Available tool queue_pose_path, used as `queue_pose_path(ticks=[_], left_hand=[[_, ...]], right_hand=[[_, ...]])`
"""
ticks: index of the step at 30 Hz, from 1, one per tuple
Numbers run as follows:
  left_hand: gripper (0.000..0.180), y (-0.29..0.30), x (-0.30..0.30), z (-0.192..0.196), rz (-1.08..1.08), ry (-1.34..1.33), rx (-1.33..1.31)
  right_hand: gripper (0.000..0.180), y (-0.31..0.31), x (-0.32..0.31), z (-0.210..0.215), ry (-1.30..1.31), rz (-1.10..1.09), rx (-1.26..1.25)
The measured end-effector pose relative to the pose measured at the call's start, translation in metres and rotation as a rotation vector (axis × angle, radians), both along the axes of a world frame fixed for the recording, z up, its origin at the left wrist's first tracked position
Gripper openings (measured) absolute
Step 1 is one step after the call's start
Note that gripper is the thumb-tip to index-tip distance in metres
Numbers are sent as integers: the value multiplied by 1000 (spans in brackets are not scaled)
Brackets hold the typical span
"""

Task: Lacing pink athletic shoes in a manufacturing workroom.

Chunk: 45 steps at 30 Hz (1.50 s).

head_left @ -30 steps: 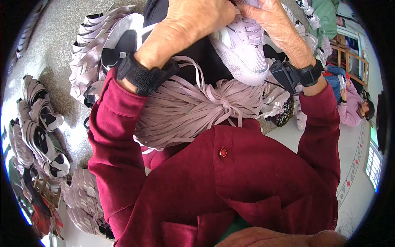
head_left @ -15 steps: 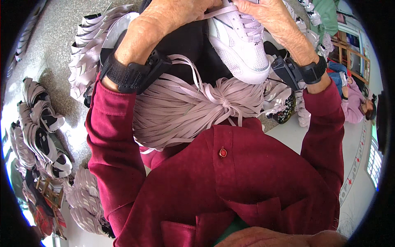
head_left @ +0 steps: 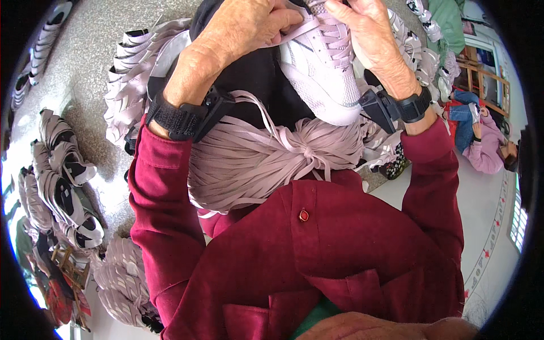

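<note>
A pale pink-white sneaker [head_left: 326, 79] is tilted toe-down toward me at the top of the view, partly laced. My left hand [head_left: 246, 28] is closed beside its upper, pinching a flat pale pink shoelace [head_left: 303, 28] that runs to the eyelets. My right hand [head_left: 371, 34] grips the sneaker's other side, its thumb near the top of the lacing and its fingers partly out of sight. Across my lap lies a large bundle of matching shoelaces [head_left: 249, 161], tied round with one lace. Both wrists carry black strapped devices.
Stacked pale shoe uppers [head_left: 127, 85] stand on the speckled floor [head_left: 90, 85] to the left. More shoes [head_left: 62, 175] and uppers [head_left: 122, 277] lie at the lower left. Further shoes [head_left: 416, 54] line the right. Another person [head_left: 484, 136] in pink sits at the far right, holding a shoe.
My hands and the sneaker sit slightly lower in the picture, and the whole view has shifted a little. My left hand has come down beside the laces, still pinching the lace.
</note>
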<state>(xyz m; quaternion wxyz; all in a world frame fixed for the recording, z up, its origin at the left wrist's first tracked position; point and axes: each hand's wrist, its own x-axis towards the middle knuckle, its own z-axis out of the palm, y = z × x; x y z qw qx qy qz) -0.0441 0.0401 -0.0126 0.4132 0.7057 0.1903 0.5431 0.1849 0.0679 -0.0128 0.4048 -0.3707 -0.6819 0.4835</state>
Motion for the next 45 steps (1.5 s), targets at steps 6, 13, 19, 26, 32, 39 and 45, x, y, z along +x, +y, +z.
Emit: queue_pose_path(ticks=[6,13,19,26,32,39,45], left_hand=[[30,-9,-3,28,-7,401,-629],[18,-24,-21,18,68,578,-415],[27,-23,-17,30,87,758,-321],[22,-20,-11,26,125,762,-411],[17,-24,-7,27,192,734,-349],[16,-18,-9,13,186,651,-225],[14,-15,-3,17,171,721,-289]], right_hand=[[12,10,43,31,121,-266,-123],[13,14,64,48,627,-241,-515],[25,16,54,43,977,120,-759],[19,29,56,27,944,-65,-689],[12,39,71,29,940,-38,-621],[8,74,133,33,894,-155,-497],[4,92,186,40,842,-274,-387]])
